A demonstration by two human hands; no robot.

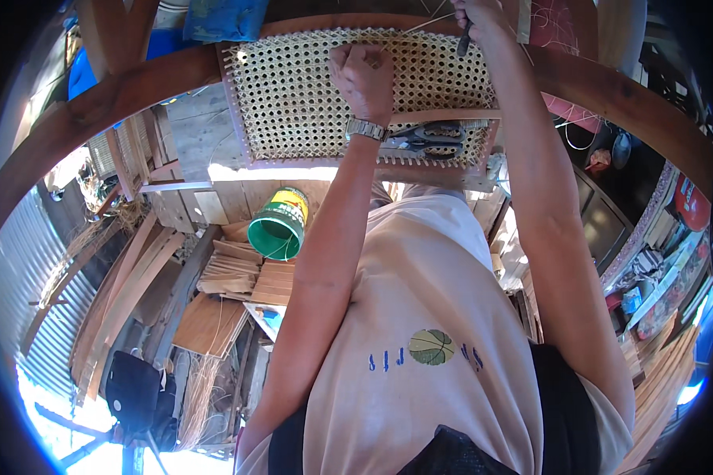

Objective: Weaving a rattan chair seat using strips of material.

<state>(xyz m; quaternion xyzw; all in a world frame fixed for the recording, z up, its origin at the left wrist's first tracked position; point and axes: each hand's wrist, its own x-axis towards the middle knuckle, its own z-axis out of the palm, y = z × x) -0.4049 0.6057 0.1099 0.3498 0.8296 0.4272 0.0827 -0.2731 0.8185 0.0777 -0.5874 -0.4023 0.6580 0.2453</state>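
A woven cane panel (281, 99) with open holes lies on a wooden frame at top centre, loose strand ends along its edges. My left hand (366, 79), with a metal watch on the wrist, rests on the weave with fingers curled; whatever is in them is hidden. My right hand (483, 20), at the panel's upper right edge, grips a dark-handled tool (464, 43); a thin pale strand runs beside it. A pair of dark-handled scissors (436, 141) lies on the panel's lower right, below a wooden strip (440, 115).
A curved wooden rail (71, 119) crosses the view. A green bucket (273, 229) sits below the panel, left of my body. Wood slats (230, 265), a dark chair (135, 396) and corrugated metal (32, 269) are lower left; a dark screen (602, 222) and clutter are at right.
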